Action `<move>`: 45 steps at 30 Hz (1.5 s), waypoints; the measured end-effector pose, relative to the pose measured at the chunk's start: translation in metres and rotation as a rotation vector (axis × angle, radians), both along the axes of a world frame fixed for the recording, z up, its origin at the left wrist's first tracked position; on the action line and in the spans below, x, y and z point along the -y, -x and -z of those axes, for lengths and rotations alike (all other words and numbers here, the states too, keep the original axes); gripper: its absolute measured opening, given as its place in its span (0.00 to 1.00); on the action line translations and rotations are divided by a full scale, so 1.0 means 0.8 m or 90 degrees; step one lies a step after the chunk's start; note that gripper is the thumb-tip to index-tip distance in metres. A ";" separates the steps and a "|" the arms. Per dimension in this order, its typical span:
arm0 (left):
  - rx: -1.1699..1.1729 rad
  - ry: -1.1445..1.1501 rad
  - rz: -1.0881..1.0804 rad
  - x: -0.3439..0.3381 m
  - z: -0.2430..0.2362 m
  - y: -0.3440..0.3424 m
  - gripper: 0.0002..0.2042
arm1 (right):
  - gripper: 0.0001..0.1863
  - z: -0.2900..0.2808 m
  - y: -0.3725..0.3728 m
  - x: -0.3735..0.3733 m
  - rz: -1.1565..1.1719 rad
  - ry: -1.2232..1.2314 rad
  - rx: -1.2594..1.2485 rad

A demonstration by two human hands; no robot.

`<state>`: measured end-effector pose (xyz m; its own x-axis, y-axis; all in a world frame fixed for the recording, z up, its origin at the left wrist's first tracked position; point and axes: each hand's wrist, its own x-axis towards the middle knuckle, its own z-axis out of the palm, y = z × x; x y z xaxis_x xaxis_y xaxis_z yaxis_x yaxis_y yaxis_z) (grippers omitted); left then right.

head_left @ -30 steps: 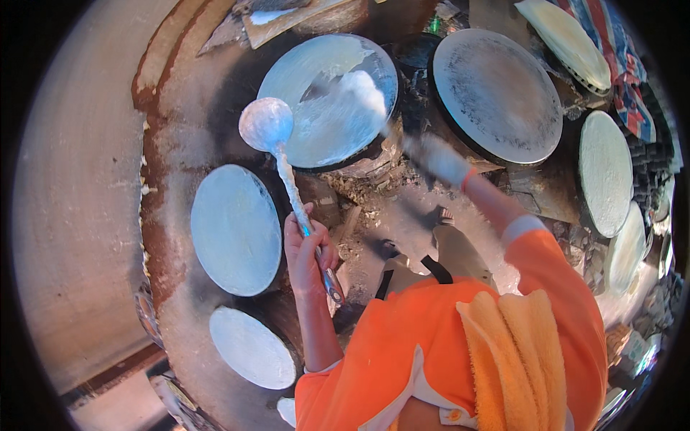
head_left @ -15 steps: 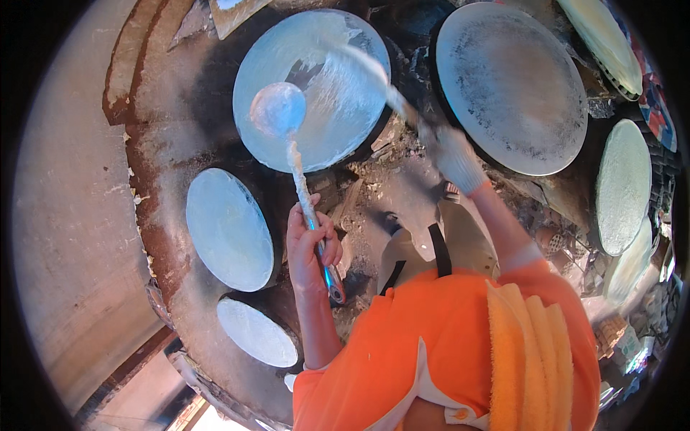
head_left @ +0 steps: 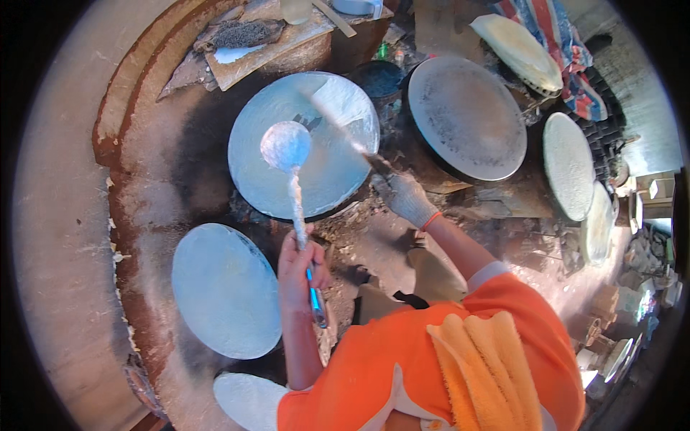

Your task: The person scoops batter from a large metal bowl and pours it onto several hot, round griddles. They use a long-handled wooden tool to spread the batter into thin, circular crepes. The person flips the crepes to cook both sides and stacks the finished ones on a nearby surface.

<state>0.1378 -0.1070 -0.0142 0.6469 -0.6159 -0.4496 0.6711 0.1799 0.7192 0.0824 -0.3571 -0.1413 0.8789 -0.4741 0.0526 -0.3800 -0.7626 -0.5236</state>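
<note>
My bare left hand [head_left: 303, 264] is closed around the handle of a ladle [head_left: 285, 146], whose round bowl and upper handle are coated in pale batter. The bowl hangs over a round griddle [head_left: 251, 176] at the upper middle. A thin whitish layer covers most of that griddle, with a thicker white patch at its far right and a small dark patch near the centre. My right hand [head_left: 406, 199], in a soiled white glove, grips a long flat spatula [head_left: 372, 164]. Its pale blade is blurred by motion and reaches over the griddle; whether it touches the layer I cannot tell.
Another round griddle [head_left: 467, 118], bare-looking with dark speckles, stands at the right. White-covered discs lie at the left [head_left: 226, 291] and far right [head_left: 569, 165]. A board [head_left: 309, 32] with a scrubbing pad [head_left: 248, 34] lies beyond. An orange towel [head_left: 485, 366] hangs on my front.
The view has shifted, showing more of the far side. The spatula has swung across the griddle, and my right hand is lower and farther left in view. Both hands keep their tools.
</note>
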 end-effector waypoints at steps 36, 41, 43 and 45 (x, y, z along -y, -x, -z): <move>0.183 -0.278 -0.051 0.029 0.024 -0.110 0.07 | 0.18 -0.059 0.050 0.024 0.042 -0.812 0.043; 0.157 -0.332 0.005 0.002 0.021 -0.045 0.08 | 0.16 0.030 0.010 -0.042 0.072 -0.952 0.075; 0.151 -0.313 -0.013 -0.004 0.016 -0.029 0.05 | 0.12 0.053 0.018 -0.040 0.174 -0.994 0.090; 0.152 -0.312 -0.025 -0.009 0.017 -0.012 0.05 | 0.08 0.063 0.028 -0.052 0.295 -1.214 0.151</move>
<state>0.1475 -0.1001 -0.0279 0.7844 -0.3445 -0.5159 0.4785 -0.1933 0.8566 0.0600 -0.3157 -0.1920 0.7457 -0.1975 -0.6364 -0.1619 0.8728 -0.4605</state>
